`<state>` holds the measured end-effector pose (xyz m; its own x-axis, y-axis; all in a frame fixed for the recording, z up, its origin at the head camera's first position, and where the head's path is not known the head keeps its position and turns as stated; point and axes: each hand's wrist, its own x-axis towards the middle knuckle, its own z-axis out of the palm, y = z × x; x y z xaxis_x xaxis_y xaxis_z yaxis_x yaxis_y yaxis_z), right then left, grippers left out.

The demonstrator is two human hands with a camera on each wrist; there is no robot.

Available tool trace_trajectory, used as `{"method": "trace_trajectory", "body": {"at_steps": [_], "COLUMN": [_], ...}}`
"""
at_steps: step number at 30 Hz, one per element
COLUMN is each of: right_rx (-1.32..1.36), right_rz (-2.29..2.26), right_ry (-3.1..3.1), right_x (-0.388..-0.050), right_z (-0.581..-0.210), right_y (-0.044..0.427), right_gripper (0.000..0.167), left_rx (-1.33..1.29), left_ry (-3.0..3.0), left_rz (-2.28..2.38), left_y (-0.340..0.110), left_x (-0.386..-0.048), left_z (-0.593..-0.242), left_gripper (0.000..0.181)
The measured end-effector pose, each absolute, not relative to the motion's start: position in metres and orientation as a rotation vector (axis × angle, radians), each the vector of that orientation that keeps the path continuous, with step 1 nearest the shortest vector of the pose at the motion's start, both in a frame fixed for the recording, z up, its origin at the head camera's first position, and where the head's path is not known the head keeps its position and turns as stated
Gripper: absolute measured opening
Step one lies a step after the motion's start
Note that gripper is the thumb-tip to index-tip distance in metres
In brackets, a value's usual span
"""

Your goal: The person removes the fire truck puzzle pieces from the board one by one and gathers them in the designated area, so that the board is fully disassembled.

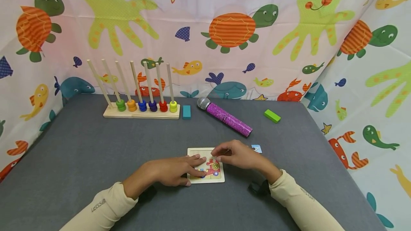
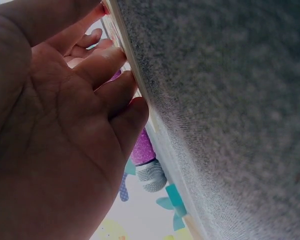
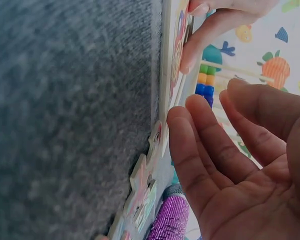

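Note:
A small wooden puzzle board [image 1: 205, 151] with a red tractor picture [image 1: 213, 167] lies flat on the grey table. My left hand [image 1: 174, 171] rests on its left part, fingers spread and nearly straight. Over the board's upper right corner hovers my right hand [image 1: 240, 155], fingers loosely bent. In the right wrist view, a gap shows between its thumb and fingers [image 3: 182, 145], with nothing held there. Loose flat puzzle pieces [image 3: 140, 185] lie beside the board in that view. From the head, the right hand hides most of them, leaving a light-blue piece [image 1: 257, 148].
Beyond the board lies a purple glittery microphone [image 1: 229, 119]. A wooden peg stand [image 1: 141, 115] with coloured rings stands at the back left, a teal block [image 1: 186, 112] beside it. A green block [image 1: 272, 116] lies at the back right. A patterned curtain [image 1: 192, 52] hangs behind the table.

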<state>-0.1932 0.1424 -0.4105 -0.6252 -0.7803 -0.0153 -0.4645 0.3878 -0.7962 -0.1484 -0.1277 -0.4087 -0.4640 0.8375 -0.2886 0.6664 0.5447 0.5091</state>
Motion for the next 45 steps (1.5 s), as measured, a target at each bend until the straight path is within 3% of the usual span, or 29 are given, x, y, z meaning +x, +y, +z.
{"method": "trace_trajectory", "body": {"at_steps": [18,32,45], "right_rx": [-1.081,-1.206,-1.115], "right_rz": [-1.089,-1.045,-0.872], "right_ry": [2.353,2.361,2.278], "right_x": [-0.185,-0.185,-0.186], "right_z": [-0.412,-0.412,-0.412], "right_y": [0.130,0.134,0.129], "right_gripper": [0.018,0.026,0.011], "left_rx": [1.223,1.221,1.228], "left_ry": [2.301,2.280,2.279], "left_rz": [0.446,0.449,0.463], "left_y": [-0.131,-0.126,-0.126], "left_x": [-0.145,-0.149,-0.147], "left_z": [-0.412,-0.409,-0.410], "left_gripper": [0.054,0.053,0.054]}}
